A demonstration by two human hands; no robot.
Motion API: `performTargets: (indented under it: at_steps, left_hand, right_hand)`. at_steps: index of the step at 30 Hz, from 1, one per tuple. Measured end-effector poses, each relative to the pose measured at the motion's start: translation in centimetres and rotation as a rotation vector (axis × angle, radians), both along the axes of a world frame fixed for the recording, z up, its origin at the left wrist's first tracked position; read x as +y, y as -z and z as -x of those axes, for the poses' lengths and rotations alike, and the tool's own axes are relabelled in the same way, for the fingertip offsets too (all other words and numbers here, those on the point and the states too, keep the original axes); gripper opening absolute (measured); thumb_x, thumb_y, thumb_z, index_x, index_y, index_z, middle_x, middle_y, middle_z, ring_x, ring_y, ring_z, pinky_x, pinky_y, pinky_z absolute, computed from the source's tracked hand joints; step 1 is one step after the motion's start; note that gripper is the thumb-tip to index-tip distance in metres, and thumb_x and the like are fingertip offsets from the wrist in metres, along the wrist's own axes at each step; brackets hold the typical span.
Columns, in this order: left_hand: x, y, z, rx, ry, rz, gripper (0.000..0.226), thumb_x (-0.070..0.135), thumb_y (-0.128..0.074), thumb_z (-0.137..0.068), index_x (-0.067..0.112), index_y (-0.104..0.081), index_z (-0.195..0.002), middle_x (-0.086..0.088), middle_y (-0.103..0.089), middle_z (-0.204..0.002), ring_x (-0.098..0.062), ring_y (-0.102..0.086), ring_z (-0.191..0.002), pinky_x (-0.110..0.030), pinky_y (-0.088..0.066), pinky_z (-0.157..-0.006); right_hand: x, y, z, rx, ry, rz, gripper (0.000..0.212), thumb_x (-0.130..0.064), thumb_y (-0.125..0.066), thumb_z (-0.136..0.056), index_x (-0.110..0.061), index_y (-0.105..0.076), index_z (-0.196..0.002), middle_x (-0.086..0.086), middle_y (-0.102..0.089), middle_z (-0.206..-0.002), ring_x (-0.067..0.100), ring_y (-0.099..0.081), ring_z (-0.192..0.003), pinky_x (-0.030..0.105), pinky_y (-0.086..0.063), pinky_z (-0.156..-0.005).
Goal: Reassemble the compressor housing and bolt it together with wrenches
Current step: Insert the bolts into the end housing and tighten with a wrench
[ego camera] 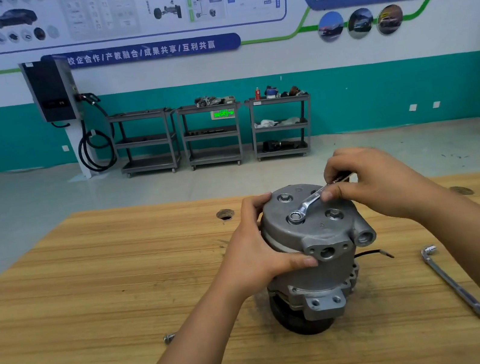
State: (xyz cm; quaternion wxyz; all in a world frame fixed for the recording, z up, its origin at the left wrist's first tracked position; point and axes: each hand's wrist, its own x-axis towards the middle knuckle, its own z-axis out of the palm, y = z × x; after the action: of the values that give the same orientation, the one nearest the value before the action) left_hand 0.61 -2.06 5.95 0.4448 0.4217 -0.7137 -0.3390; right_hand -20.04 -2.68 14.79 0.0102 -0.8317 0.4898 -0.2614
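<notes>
Compressor housing (314, 252), dull cast aluminium, stands upright on the woodgrain table (93, 301); left hand (253, 252) grips its rounded cover while right hand (382, 183) pinches a polished ring wrench (309, 203) seated on a bolt (295, 216).

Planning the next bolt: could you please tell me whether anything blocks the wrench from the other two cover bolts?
Nothing visible: the far bolt and right bolt sit bare on the cover; the left hand grips its edge.
</notes>
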Motion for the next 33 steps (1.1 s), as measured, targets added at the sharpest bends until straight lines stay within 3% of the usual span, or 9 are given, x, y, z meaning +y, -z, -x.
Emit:
performTargets:
  at_steps: [4,5,9,13,16,19,22,27,33]
  left_hand:
    - [-0.2,0.2,0.2,0.009,0.014,-0.017,0.097,0.059,-0.084,-0.031,0.067,-0.027,-0.108,0.046,-0.044,-0.115,0.025,-0.043,-0.107,-0.013,-0.042,-0.088]
    - [-0.3,0.2,0.2,0.013,0.018,-0.017,0.097,0.059,-0.084,-0.031,0.067,-0.027,-0.109,0.044,-0.044,-0.116,0.025,-0.042,-0.107,-0.012,-0.042,-0.088]
    - [-0.3,0.3,0.2,0.036,0.031,-0.019,0.099,0.056,-0.084,-0.030,0.061,-0.028,-0.112,0.040,-0.044,-0.119,0.025,-0.044,-0.105,-0.013,-0.043,-0.087]
    - [-0.2,0.7,0.0,0.078,0.043,-0.019,0.100,0.050,-0.085,-0.033,0.057,-0.029,-0.115,0.041,-0.045,-0.116,0.025,-0.046,-0.102,-0.005,-0.044,-0.080]
    - [0.1,1.1,0.0,0.124,0.057,-0.021,0.100,0.045,-0.086,-0.037,0.055,-0.028,-0.118,0.035,-0.044,-0.121,0.023,-0.047,-0.103,-0.004,-0.044,-0.079]
    - [0.4,1.5,-0.1,0.166,0.067,-0.018,0.104,0.053,-0.088,-0.036,0.059,-0.027,-0.120,0.026,-0.043,-0.130,0.019,-0.048,-0.109,-0.006,-0.045,-0.082]
    - [0.7,1.7,-0.1,0.195,0.080,-0.024,0.103,0.066,-0.085,-0.034,0.064,-0.030,-0.122,0.025,-0.043,-0.135,0.009,-0.047,-0.119,-0.013,-0.045,-0.091]
    - [1.0,1.8,-0.3,0.185,0.087,-0.047,0.106,0.066,-0.084,-0.038,0.067,-0.027,-0.127,0.035,-0.042,-0.134,0.006,-0.043,-0.126,-0.018,-0.042,-0.099]
    - [2.2,3.2,-0.4,0.021,0.011,-0.031,0.116,0.073,-0.077,-0.045,0.064,-0.008,-0.137,0.036,-0.021,-0.147,0.005,-0.023,-0.138,-0.036,-0.028,-0.114]
  right_hand:
    - [-0.2,-0.8,0.7,-0.526,-0.034,0.025,0.029,-0.025,-0.054,-0.092,-0.017,-0.051,-0.064,0.000,-0.048,-0.063,0.006,-0.042,-0.059,0.026,-0.033,-0.059]
    - [-0.1,-1.2,0.9,-0.560,-0.026,0.073,0.031,-0.026,-0.052,-0.093,-0.017,-0.051,-0.063,-0.001,-0.044,-0.060,0.004,-0.039,-0.055,0.022,-0.030,-0.055]
    - [0.5,-1.0,1.1,-0.249,0.085,0.107,0.018,-0.025,-0.051,-0.095,-0.019,-0.055,-0.078,-0.010,-0.049,-0.066,-0.001,-0.045,-0.061,0.010,-0.030,-0.050]
    - [1.5,1.8,3.4,-0.273,0.269,-0.003,0.015,-0.023,-0.044,-0.098,-0.021,-0.056,-0.088,-0.002,-0.049,-0.066,0.013,-0.043,-0.058,0.030,-0.031,-0.050]
    - [2.0,5.4,5.5,-0.285,0.448,-0.133,0.011,-0.018,-0.049,-0.095,-0.018,-0.059,-0.090,0.001,-0.057,-0.074,0.023,-0.057,-0.070,0.039,-0.047,-0.063]
    - [2.6,10.4,7.2,-0.156,0.646,-0.216,0.014,-0.012,-0.051,-0.091,-0.012,-0.062,-0.083,0.006,-0.063,-0.074,0.029,-0.061,-0.072,0.033,-0.045,-0.060]
    - [3.1,14.9,8.0,0.057,0.795,-0.296,0.016,-0.011,-0.046,-0.092,-0.011,-0.059,-0.083,0.004,-0.061,-0.079,0.022,-0.058,-0.072,0.030,-0.044,-0.058]
    - [3.6,18.2,7.6,0.215,0.803,-0.241,0.015,-0.012,-0.039,-0.094,-0.019,-0.052,-0.092,0.000,-0.056,-0.100,0.018,-0.057,-0.096,0.026,-0.035,-0.062]
    - [4.0,18.0,7.3,0.267,0.744,-0.212,0.016,-0.031,-0.046,-0.095,-0.025,-0.057,-0.105,-0.007,-0.057,-0.097,0.012,-0.057,-0.093,0.023,-0.041,-0.066]
